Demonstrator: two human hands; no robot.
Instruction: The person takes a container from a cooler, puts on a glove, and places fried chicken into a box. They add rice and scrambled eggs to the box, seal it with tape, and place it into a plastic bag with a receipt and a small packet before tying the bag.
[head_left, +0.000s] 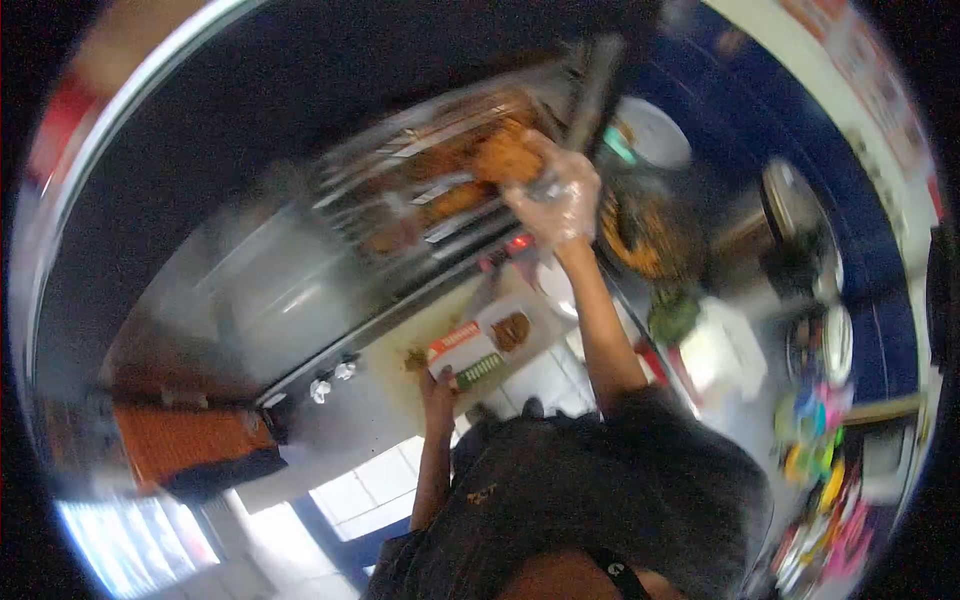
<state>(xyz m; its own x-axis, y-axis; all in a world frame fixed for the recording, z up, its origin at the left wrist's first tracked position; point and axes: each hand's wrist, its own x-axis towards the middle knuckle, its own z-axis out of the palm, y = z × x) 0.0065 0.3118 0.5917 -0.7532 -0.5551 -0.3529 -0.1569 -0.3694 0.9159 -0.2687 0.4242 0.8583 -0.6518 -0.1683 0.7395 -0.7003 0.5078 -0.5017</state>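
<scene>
**Gloved hand on fried piece at rack, other hand holds food box**

Fisheye view, blurred, body low in frame with both arms reaching up.

The steel cabinet (260,280) is the biggest item and fills the left-centre. Its wire rack (420,195) runs tilted across the middle and carries several orange-brown fried pieces plus a few paper tags.

Below the rack is the table (395,375), pale, with crumbs and small white scraps near its edge. An orange mat (185,440) sits lower left, and white floor tiles (365,490) show beneath it. A dark round basket (645,235) of fried food is just right of the rack. Clutter at far right is too blurred to name.

The box (478,348) is open, red, white and green, with a brown food piece inside. It is held over the table, below the rack.

The fried piece (505,155) is at the rack's upper right end, touching the glove.

The right hand (555,195), in a clear plastic glove, is closed around the fried piece with the arm stretched out. The left hand (438,385) grips the box's near edge from below, fingers curled.
</scene>
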